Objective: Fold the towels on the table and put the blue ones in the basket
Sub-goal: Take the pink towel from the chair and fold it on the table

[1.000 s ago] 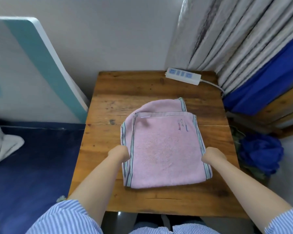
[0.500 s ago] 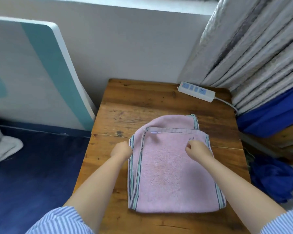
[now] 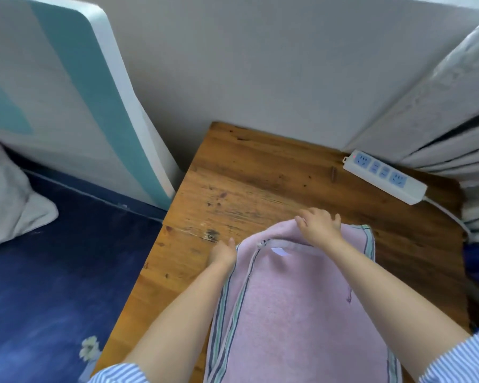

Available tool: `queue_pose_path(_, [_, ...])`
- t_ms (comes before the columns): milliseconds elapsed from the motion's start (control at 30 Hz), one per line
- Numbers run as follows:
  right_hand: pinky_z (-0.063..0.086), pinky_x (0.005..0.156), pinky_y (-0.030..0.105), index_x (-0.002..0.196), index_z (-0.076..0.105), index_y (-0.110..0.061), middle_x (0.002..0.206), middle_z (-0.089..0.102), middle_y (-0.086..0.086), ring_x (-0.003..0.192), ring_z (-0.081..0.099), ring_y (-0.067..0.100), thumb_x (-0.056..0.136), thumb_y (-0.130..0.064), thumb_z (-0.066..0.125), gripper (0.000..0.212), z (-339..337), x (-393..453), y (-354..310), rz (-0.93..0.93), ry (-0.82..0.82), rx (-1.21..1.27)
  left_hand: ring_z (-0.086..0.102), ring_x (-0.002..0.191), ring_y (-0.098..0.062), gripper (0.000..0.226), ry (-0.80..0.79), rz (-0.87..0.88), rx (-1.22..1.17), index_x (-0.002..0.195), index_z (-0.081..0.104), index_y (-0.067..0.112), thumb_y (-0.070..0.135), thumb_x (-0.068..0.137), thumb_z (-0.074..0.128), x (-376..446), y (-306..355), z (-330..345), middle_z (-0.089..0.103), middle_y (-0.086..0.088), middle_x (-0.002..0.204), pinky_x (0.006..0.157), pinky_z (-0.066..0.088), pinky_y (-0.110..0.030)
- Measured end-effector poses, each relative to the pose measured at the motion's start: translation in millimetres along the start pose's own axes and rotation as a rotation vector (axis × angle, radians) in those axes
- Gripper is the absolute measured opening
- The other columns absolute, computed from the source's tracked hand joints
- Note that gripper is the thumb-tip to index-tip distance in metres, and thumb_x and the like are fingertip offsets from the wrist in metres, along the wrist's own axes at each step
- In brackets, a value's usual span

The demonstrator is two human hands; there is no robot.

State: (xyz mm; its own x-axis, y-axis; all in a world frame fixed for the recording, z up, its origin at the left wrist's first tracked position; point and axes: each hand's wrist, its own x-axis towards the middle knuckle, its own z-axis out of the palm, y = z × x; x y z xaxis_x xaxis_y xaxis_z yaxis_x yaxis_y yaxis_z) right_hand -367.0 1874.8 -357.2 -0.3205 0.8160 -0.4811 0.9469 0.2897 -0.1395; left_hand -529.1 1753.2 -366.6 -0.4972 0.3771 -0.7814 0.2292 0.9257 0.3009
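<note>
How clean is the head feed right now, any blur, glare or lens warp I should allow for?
Head view: soft, even light, no harsh shadows; faint sheen on the bare table wood. Mild motion softness over the right hand at the pink towel far edge; the left hand is sharper. Wide-angle warp bows the leaning board and the curtain. The power strip reads crisp.

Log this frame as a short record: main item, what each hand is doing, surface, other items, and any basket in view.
main item: pink terry towel with striped edges, partly folded, lying flat on the table
left hand: at the towel's far left corner, grip not clear
right hand: on the towel's far edge, fingers curled over the fold
surface: brown wooden table
other items: white power strip with blue sockets, at the table's far right corner
basket: none in view
</note>
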Motion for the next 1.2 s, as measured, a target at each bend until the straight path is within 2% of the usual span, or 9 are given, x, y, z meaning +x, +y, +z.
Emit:
queue_pose_path(200, [0.025, 0.083, 0.035, 0.074, 0.054, -0.017, 0.082, 0.053, 0.004, 0.088, 0.047, 0.025, 0.089, -0.029, 0.043, 0.022, -6.4, 8.8, 5.3, -0.027, -0.285, -0.067, 0.056, 0.078, -0.024, 0.020, -0.034, 0.046, -0.369, 0.070, 0.053, 0.014, 0.000, 0.085, 0.057, 4.4, 15.7, -3.2, 0.060, -0.013, 0.088, 0.067, 0.045, -0.027])
queue_pose_path(267, [0.025, 0.074, 0.030, 0.059, 0.047, -0.017, 0.071, 0.049, 0.003, 0.082, 0.048, 0.027, 0.087, -0.021, 0.049, 0.028, -12.4, 3.0, 9.6, -0.128, -0.129, 0.067, 0.046, 0.065, -0.016, 0.033, 0.026, 0.223, -0.459, 0.065, 0.046, 0.018, -0.010, 0.081, 0.054, -2.8, 16.0, -9.3, 0.051, -0.001, 0.071, 0.054, 0.036, -0.021])
queue_pose_path(333, [0.036, 0.074, 0.036, 0.061, 0.058, -0.011, 0.068, 0.057, 0.008, 0.077, 0.058, 0.034, 0.081, -0.009, 0.057, 0.021, -10.7, -7.7, 15.3, -0.276, 0.330, 0.216, 0.046, 0.068, -0.017, 0.036, 0.194, 0.423, -0.443, 0.065, 0.046, 0.018, -0.015, 0.078, 0.052, -8.9, 9.5, -15.7, 0.048, 0.002, 0.067, 0.057, 0.036, -0.020])
queue_pose_path(400, [0.041, 0.086, 0.051, 0.087, 0.068, -0.001, 0.089, 0.065, 0.019, 0.088, 0.062, 0.038, 0.076, -0.003, 0.060, 0.014, -3.1, -17.8, 15.9, -0.308, 0.539, 0.238, 0.051, 0.078, -0.023, 0.026, 0.338, 0.551, -0.319, 0.071, 0.054, 0.013, -0.012, 0.078, 0.052, -13.5, 3.0, -17.4, 0.054, -0.001, 0.074, 0.065, 0.041, -0.026])
queue_pose_path(500, [0.010, 0.112, 0.052, 0.139, 0.034, -0.014, 0.147, 0.029, 0.012, 0.137, 0.023, 0.028, 0.088, -0.020, 0.053, 0.055, 15.0, -22.2, 11.0, -0.119, 0.149, 0.078, 0.045, 0.119, -0.028, 0.031, 0.318, 0.441, 0.009, 0.118, 0.055, 0.002, 0.000, 0.087, 0.050, -4.4, -3.7, -9.3, 0.052, -0.013, 0.124, 0.098, 0.038, -0.035])
queue_pose_path(567, [0.005, 0.113, 0.052, 0.144, 0.021, -0.019, 0.154, 0.012, 0.008, 0.142, 0.007, 0.026, 0.092, -0.029, 0.046, 0.059, 21.6, -17.5, 7.8, -0.057, 0.095, 0.078, 0.029, 0.134, -0.028, 0.046, 0.247, 0.311, 0.086, 0.136, 0.038, 0.005, 0.007, 0.091, 0.048, 0.2, -5.5, -5.0, 0.033, -0.012, 0.144, 0.108, 0.028, -0.036])
queue_pose_path(767, [0.002, 0.112, 0.056, 0.140, 0.029, -0.018, 0.151, 0.023, 0.007, 0.142, 0.008, 0.025, 0.092, -0.026, 0.042, 0.050, 21.9, -3.7, 18.5, -0.024, 0.122, 0.037, 0.034, 0.128, -0.023, 0.037, 0.306, 0.430, 0.147, 0.129, 0.047, 0.006, 0.009, 0.092, 0.044, -2.2, -11.1, 6.3, 0.042, -0.009, 0.136, 0.102, 0.030, -0.030])
queue_pose_path(933, [0.008, 0.113, 0.052, 0.110, 0.058, -0.010, 0.114, 0.057, 0.009, 0.117, 0.044, 0.026, 0.090, -0.022, 0.046, 0.026, 3.7, 11.9, 31.7, -0.111, 0.052, -0.030, 0.040, 0.122, -0.019, 0.035, 0.209, 0.624, 0.160, 0.123, 0.053, 0.009, 0.026, 0.092, 0.051, -3.9, -8.3, 11.9, 0.051, -0.006, 0.127, 0.096, 0.031, -0.025])
queue_pose_path(1200, [0.039, 0.093, 0.046, 0.098, 0.065, 0.008, 0.100, 0.064, 0.024, 0.100, 0.055, 0.039, 0.083, 0.005, 0.052, 0.020, -9.0, -1.4, 59.6, -0.088, 0.450, 0.283, 0.052, 0.113, -0.020, 0.038, 0.198, 0.705, 0.153, 0.125, 0.053, 0.009, 0.020, 0.089, 0.058, -3.4, 25.9, 27.3, 0.059, -0.007, 0.122, 0.089, 0.036, -0.024])
